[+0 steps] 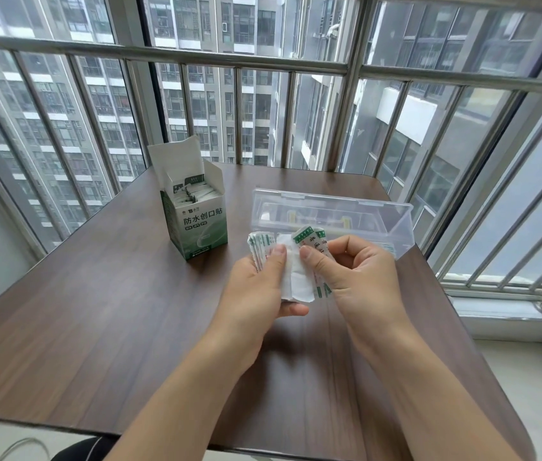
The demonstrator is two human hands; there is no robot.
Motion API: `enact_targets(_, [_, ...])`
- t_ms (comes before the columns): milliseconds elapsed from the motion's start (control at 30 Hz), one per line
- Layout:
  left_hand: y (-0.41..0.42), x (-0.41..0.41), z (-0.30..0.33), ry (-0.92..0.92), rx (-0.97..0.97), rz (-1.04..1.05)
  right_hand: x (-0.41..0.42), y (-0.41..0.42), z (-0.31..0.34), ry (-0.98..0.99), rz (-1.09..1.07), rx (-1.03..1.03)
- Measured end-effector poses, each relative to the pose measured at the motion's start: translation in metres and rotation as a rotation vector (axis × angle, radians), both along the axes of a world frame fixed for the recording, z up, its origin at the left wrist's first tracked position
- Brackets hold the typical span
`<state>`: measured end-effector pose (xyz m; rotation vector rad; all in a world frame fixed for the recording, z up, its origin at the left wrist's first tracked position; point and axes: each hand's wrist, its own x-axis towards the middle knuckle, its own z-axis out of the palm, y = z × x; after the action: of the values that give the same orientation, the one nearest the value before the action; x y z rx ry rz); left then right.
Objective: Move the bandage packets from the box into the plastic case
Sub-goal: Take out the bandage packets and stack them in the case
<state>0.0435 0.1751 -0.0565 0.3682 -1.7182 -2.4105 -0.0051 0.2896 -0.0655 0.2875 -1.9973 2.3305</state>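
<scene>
Holding a loose bundle of bandage packets [291, 261] between both hands, I have them raised just above the brown table [96, 311], in front of the clear plastic case [329, 214]. My left hand [256, 287] cups the bundle from beneath and behind, its thumb pressed flat on the white face of the front packet. My right hand [356, 277] pinches the packets at the right side, thumb in front, the other fingers curled behind. So both hands are closed around the packets, neither one free.

The packets are fanned and uneven, some sticking out at the upper left, some at the top. I judge that the likeliest slip: thin, slick wrappers could slide past each other and scatter onto the table if either thumb eases off before the bundle is over the case.

The case lies open just beyond my hands, its lid tilted up at the back; whether packets already lie inside it I cannot tell. The green and white box [193, 221] stands upright to the left, flaps open, with more packets standing in it, so much of the job remains.
</scene>
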Motion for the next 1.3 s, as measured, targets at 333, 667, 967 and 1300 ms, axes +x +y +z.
enact_targets(333, [0.010, -0.008, -0.008, 0.061, -0.155, 0.107, 0.003, -0.006, 0.001, 0.060, -0.104, 0.118])
enact_targets(667, [0.000, -0.006, 0.001, 0.024, 0.384, -0.096, 0.002, 0.003, 0.018, -0.296, 0.288, -0.288])
enact_targets(967, [0.013, -0.012, -0.006, -0.045, 0.075, 0.018, 0.004, -0.015, 0.023, -0.297, 0.114, 0.137])
enact_targets(1300, [0.025, -0.011, -0.009, -0.056, -0.027, 0.068, 0.006, -0.024, 0.015, 0.114, -0.149, 0.582])
